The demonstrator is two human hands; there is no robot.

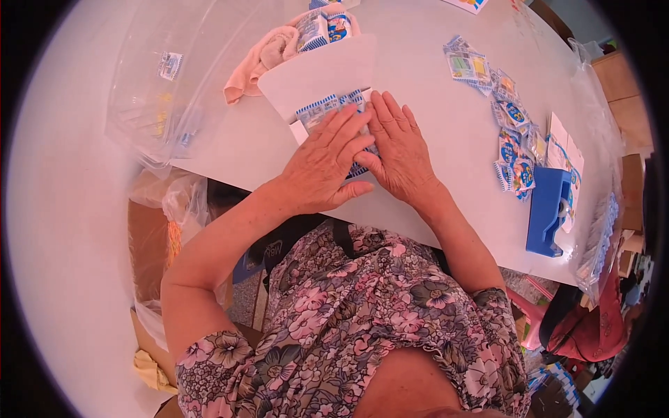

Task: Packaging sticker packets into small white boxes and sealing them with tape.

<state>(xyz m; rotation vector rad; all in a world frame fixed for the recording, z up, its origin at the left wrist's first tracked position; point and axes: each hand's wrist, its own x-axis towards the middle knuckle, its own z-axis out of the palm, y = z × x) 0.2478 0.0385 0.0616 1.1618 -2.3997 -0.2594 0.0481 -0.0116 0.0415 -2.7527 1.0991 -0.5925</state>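
Observation:
My left hand [324, 157] lies with its fingers stretched over small clear packets with blue-striped edges [313, 111]. These packets sit in an open white carton [324, 70], whose large flap spreads away from me. My right hand [401, 146] rests flat along the carton's right side, fingers extended, its thumb near the left hand's fingers. Both hands cover much of the packets and the carton's near part, so how the packets lie inside cannot be seen. Neither hand grips anything.
Beyond the flap is a pink cloth [254, 63] beside more packets [324, 29]. Loose packets [512, 115] trail along the right, near a blue tape dispenser [548, 209] and a printed white card [566, 157]. A clear plastic bag [198, 70] lies left; a lined cardboard box [150, 237] stands below the table edge.

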